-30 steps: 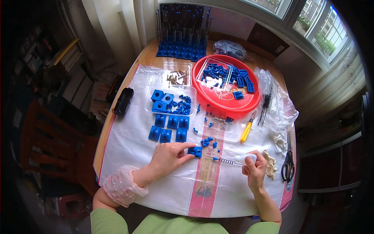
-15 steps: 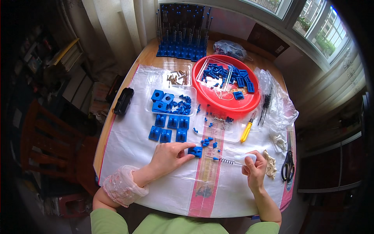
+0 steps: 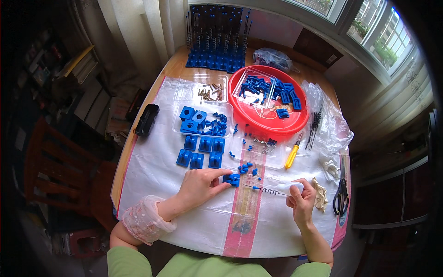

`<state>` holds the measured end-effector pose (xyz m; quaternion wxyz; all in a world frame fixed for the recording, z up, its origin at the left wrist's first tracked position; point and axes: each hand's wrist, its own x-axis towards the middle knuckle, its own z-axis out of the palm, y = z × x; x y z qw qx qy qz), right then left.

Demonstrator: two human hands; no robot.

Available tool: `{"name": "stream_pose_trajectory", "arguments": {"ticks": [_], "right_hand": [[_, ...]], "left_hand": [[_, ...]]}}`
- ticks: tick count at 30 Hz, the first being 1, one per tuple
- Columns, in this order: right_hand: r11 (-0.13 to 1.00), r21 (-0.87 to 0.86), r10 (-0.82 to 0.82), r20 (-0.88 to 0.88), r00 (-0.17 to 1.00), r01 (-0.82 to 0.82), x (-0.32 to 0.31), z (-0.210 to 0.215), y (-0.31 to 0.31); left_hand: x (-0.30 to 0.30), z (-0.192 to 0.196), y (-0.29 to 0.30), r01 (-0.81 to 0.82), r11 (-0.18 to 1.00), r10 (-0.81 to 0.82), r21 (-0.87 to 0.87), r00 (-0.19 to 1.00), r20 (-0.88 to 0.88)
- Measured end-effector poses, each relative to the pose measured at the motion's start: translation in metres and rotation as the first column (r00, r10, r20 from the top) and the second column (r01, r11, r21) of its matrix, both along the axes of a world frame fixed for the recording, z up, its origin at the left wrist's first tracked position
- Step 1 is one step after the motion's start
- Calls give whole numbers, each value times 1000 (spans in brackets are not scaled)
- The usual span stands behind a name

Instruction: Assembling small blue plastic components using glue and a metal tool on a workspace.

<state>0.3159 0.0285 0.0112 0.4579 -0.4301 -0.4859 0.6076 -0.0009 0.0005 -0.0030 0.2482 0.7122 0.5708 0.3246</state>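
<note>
My left hand (image 3: 201,185) pinches a small blue plastic block (image 3: 231,179) against the table covering. In my right hand (image 3: 302,203) is a small white bottle with a tapered nozzle (image 3: 290,186). The same hand also holds a thin metal rod with a coil spring (image 3: 268,190) around it and a blue cone (image 3: 255,188) on it. The rod's tip points left toward the block, apart from it. Just beyond the block lie several small blue cone pieces (image 3: 244,168). More blue blocks (image 3: 196,160) stand in rows beyond my left hand.
A clear tray (image 3: 177,129) holds blue parts; another (image 3: 176,95) holds brass pins. Behind them stands a red basin (image 3: 295,123) with blue pieces. At right lie a yellow-handled screwdriver (image 3: 290,157), black scissors (image 3: 341,196) and spring rods (image 3: 315,122). Finished-looking rods (image 3: 214,51) stand at the back.
</note>
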Motion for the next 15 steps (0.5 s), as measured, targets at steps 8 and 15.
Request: {"name": "stream_pose_trajectory", "arguments": {"ticks": [8,15], "right_hand": [[1000,20,-20,16,1000,19,-3,0,0],[1000,17,-20,19,1000,20,-4,2,0]], "left_hand": [[0,2,0,2,1000,-2,-7,1000,-10],[0,4,0,4,1000,-4,-27,1000,-20]]}}
